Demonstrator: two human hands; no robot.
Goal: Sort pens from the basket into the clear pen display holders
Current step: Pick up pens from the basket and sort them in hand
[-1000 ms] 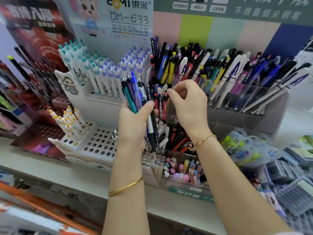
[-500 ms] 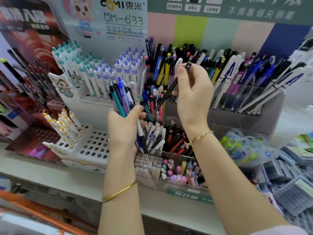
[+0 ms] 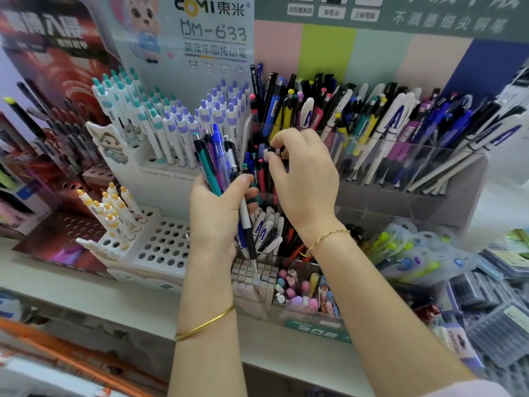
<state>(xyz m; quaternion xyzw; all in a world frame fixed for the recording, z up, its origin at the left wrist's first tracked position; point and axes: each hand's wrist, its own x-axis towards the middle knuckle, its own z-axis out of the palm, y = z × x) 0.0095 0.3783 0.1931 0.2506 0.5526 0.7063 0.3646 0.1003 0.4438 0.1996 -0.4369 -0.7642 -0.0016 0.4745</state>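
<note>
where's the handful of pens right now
In the head view, the handful of pens is at centre, gripped in the left hand, just left of the right hand pinching a black pen.

pale shelf [image 3: 86, 285], white perforated pen stand [image 3: 160, 247], clear pen display holders [image 3: 400, 196], packaged goods [image 3: 486, 282] at right

teal, purple and blue pen bunch [image 3: 214, 164], black pen [image 3: 276, 150], gold bangle [image 3: 204, 325], white pens with teal caps [image 3: 114, 104]
</note>
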